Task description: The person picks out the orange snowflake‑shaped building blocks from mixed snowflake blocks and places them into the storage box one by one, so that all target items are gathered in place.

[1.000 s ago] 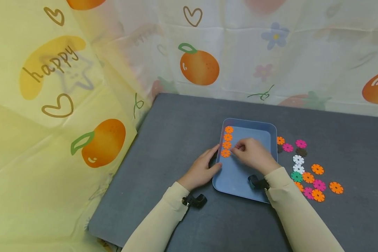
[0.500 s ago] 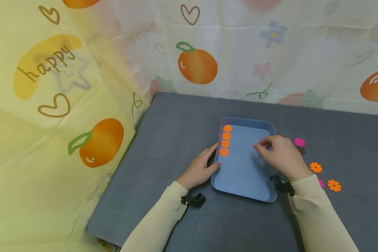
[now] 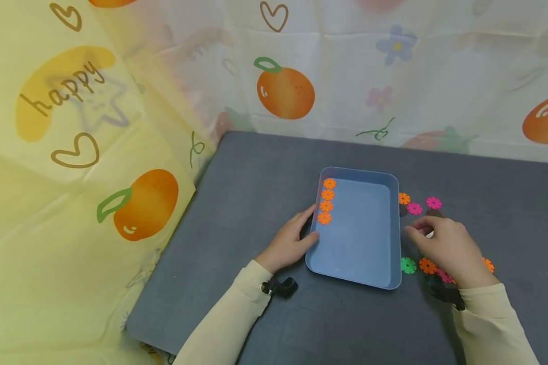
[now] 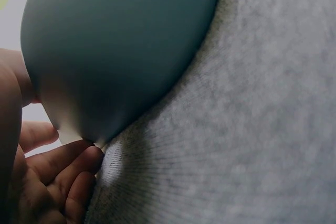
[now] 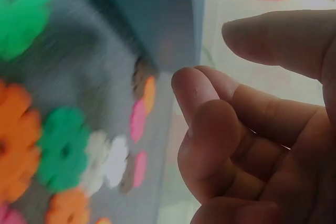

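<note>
Right hand (image 3: 452, 251) covers part of the loose discs (image 3: 427, 265); white disc (image 3: 430, 234) shows only as a sliver. Both sleeves (image 3: 224, 314) run off the bottom edge. Right wrist view: discs blurred, nearest green disc (image 5: 22, 11) cut off at upper left. Left wrist view: tray (image 4: 121, 40) cropped on top, left hand (image 4: 47, 182) cropped at the left edge.
</note>
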Demonstrator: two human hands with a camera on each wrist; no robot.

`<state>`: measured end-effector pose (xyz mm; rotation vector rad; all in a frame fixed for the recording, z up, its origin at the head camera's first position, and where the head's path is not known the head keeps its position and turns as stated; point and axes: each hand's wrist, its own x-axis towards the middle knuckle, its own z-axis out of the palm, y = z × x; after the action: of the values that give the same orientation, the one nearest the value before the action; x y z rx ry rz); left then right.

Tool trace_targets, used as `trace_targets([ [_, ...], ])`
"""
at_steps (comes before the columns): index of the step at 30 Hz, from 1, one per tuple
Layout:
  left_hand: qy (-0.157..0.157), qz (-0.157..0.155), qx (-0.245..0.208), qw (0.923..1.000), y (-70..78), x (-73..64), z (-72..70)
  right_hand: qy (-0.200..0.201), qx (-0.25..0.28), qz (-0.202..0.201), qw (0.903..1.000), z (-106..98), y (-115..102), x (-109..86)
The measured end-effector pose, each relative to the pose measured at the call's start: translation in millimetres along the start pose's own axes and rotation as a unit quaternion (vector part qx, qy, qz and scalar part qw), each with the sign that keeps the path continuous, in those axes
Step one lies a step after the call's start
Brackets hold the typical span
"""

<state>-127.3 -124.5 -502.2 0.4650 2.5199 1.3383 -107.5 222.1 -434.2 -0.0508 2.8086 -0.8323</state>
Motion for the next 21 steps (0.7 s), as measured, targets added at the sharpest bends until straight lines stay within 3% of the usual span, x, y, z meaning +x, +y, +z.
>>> trace_targets([
  [9,0.0,0.002,-0.001,1.0,-2.5,0.1,4.4,-0.006,-0.012,0.022,0.9997,5.3,29.2,-20.4],
  [21,0.006,0.006,-0.003,1.0,1.0,-0.7,0.9,-0.002,-0.001,0.045,0.999,19.0,46.2,-40.7],
])
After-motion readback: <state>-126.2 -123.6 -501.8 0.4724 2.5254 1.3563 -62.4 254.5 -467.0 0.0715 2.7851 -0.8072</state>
